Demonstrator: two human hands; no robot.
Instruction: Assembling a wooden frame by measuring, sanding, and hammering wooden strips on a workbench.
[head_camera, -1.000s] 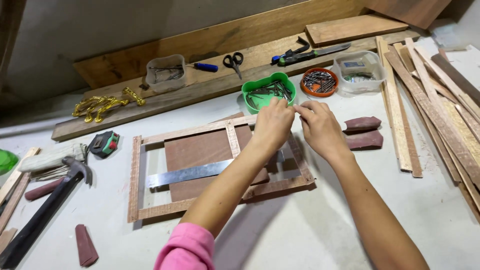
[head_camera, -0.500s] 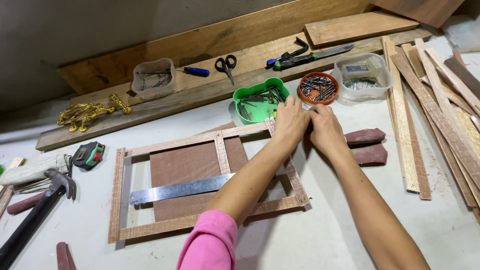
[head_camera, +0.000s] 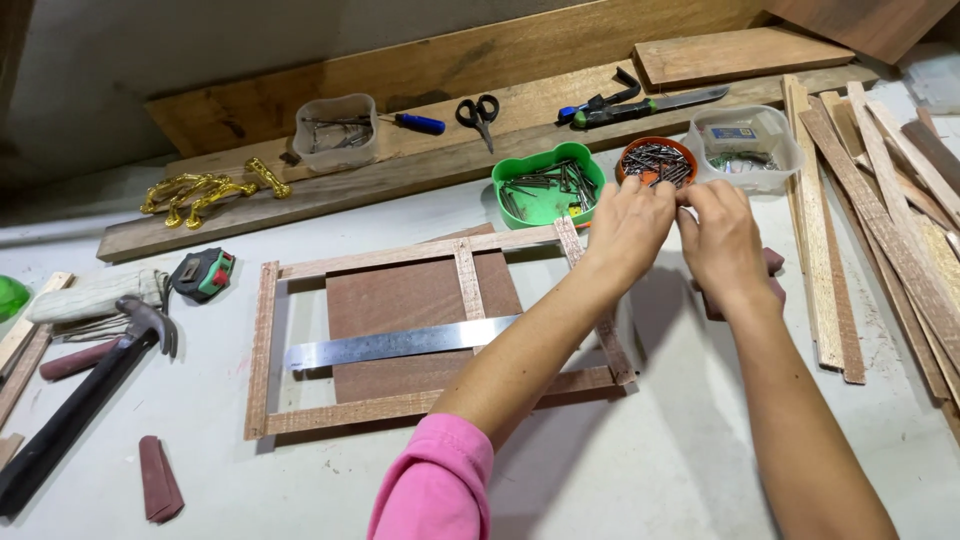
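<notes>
My left hand (head_camera: 628, 228) and my right hand (head_camera: 722, 240) meet fingertip to fingertip at the near rim of a round red bowl of small nails (head_camera: 655, 160). The fingers of both hands are pinched; whatever is between them is too small to make out. Left of it stands a green bowl (head_camera: 545, 185) with longer nails. Under my left forearm lies a rectangular wooden frame (head_camera: 264, 350) with a cross slat, resting on a brown panel (head_camera: 400, 300). A steel ruler (head_camera: 390, 343) lies across the frame.
A clear tub (head_camera: 745, 145) sits right of the red bowl. Wood strips (head_camera: 880, 230) pile up at the right. Scissors (head_camera: 478, 112), a screwdriver (head_camera: 415, 123), a knife (head_camera: 650, 108) and gold handles (head_camera: 205, 190) lie on planks behind. Hammer (head_camera: 90, 390) and tape measure (head_camera: 203, 273) at left.
Both hands have moved right and away from me, from over the frame's right corner and the green bowl to the red bowl's rim. The view has shifted slightly.
</notes>
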